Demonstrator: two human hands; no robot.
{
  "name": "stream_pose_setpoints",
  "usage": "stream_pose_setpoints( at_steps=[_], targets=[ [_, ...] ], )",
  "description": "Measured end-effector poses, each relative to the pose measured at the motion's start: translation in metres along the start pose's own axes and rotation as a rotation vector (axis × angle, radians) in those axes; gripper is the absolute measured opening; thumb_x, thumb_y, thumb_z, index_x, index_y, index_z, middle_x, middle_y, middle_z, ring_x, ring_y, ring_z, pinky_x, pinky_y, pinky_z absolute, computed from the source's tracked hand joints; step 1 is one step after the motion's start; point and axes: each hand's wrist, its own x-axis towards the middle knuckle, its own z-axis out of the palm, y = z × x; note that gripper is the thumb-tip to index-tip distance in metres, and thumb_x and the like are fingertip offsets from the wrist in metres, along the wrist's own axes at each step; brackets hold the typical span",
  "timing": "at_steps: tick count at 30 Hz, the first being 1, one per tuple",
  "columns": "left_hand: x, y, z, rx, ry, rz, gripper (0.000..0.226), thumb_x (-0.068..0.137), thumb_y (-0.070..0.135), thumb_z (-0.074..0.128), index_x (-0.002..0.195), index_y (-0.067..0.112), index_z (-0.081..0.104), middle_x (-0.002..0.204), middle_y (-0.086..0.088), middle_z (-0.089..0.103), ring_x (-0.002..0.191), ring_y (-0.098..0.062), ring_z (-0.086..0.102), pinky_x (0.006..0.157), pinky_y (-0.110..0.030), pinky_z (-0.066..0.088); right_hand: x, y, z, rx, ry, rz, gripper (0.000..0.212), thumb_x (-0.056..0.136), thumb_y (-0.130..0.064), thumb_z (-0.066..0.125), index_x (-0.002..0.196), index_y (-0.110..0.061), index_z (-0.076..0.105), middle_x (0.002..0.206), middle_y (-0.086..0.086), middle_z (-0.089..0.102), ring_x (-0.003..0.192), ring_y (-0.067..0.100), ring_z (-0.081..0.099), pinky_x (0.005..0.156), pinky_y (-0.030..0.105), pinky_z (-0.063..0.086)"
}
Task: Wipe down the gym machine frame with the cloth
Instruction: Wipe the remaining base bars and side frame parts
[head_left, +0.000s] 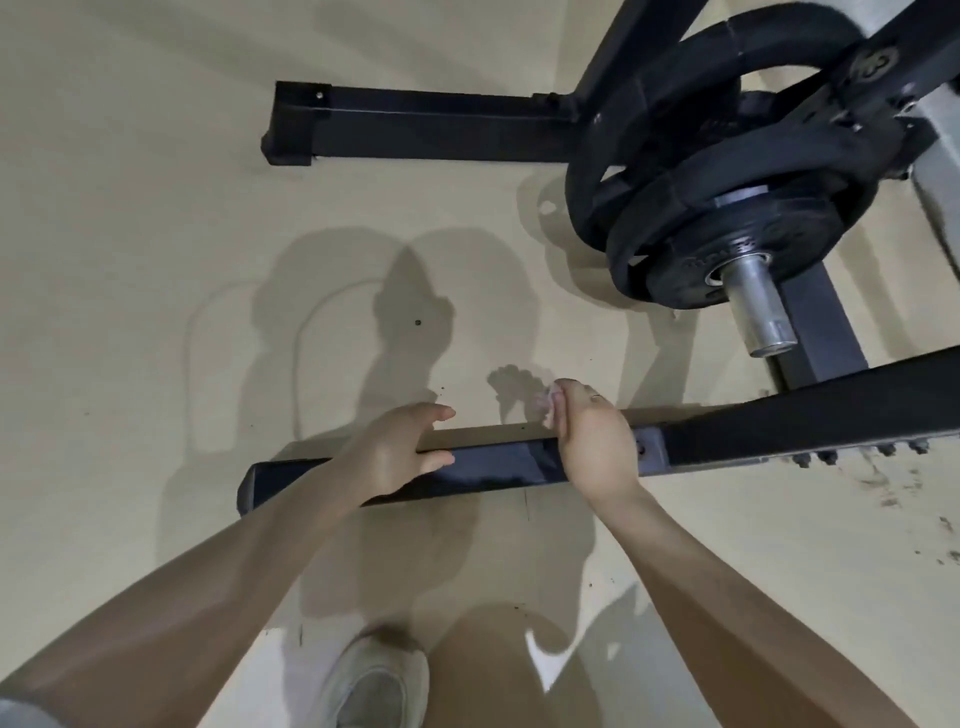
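The person is looking down at a low black bar (488, 467) of the gym machine, lying on a pale, smooth floor (156, 260). The bar is long and square-edged, running from left to right, with a dark, shiny top.

On the left, the left hand (400, 447) is resting on the bar near its free end. Its fingers are loosely bent over the far edge with the thumb lying along the top, steadying more than squeezing.

Further right, the right hand (592, 441) is sitting on top of the bar with its fingers curled tight around a small, pale, scrunched cloth (548, 402). The cloth is peeking out at the fingertips, just past the bar's far edge.

The right hand is nearest the unwiped stretch, so the next rub would probably be going along the bar's length.

Far right, round black weight plates (717, 228) are sitting on a grey metal peg (758, 312).
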Motion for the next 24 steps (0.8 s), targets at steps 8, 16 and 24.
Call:
stream_pose_setpoints(
  at_steps=[8, 16, 24],
  targets=[
    [0.013, 0.017, 0.001, -0.024, -0.035, 0.177, 0.039, 0.093, 0.022, 0.056, 0.132, 0.015, 0.052, 0.128, 0.004, 0.059, 0.118, -0.013, 0.053, 0.100, -0.023, 0.037, -0.015, -0.027, -0.023, 0.362, -0.068, -0.124, 0.028, 0.102, -0.013, 0.038, 0.112, 0.002, 0.059, 0.097, 0.019, 0.065, 0.089, 0.032, 0.059, 0.080, 0.040, 0.044],
    [0.045, 0.143, 0.040, -0.112, -0.098, 0.361, 0.041, 0.094, 0.005, 0.049, 0.135, 0.013, 0.047, 0.120, 0.002, 0.059, 0.114, -0.015, 0.055, 0.094, -0.014, 0.035, -0.062, 0.104, -0.095, 0.514, -0.037, 0.091, 0.021, 0.101, -0.014, 0.041, 0.093, -0.008, 0.060, 0.080, 0.008, 0.061, 0.072, 0.016, 0.051, 0.068, 0.025, 0.039],
    [0.033, 0.270, 0.062, -0.270, 0.149, 0.641, 0.063, 0.088, 0.031, 0.059, 0.139, 0.038, 0.022, 0.137, 0.013, 0.039, 0.120, 0.011, 0.038, 0.098, -0.007, 0.029, -0.073, 0.231, -0.096, 0.389, -0.336, 0.220, 0.026, 0.102, -0.022, 0.037, 0.083, -0.016, 0.053, 0.080, 0.000, 0.055, 0.075, 0.012, 0.047, 0.067, 0.024, 0.031]
  ],
)
